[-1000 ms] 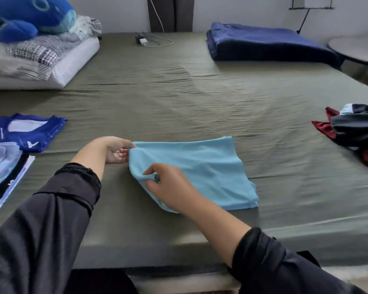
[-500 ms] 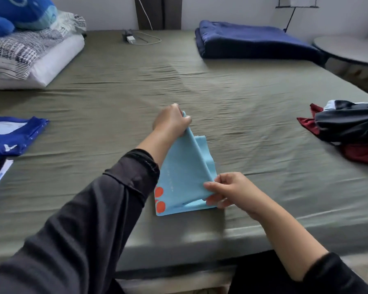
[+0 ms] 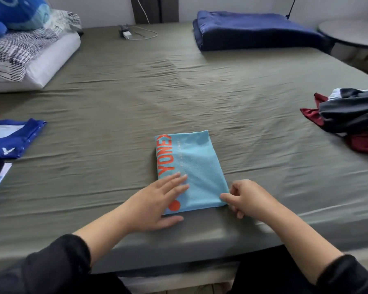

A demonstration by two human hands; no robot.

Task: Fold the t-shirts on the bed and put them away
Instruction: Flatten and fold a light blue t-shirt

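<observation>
T-shirt (image 3: 197,166), folded, long axis pointing away.

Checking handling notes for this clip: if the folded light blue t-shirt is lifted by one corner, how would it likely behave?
The light blue t-shirt looks thin and soft, so it would probably flop and unfold. It likely weighs little. The left hand lies flat on it while the right hand pinches its near corner; scooping under the whole fold seems safer.
</observation>
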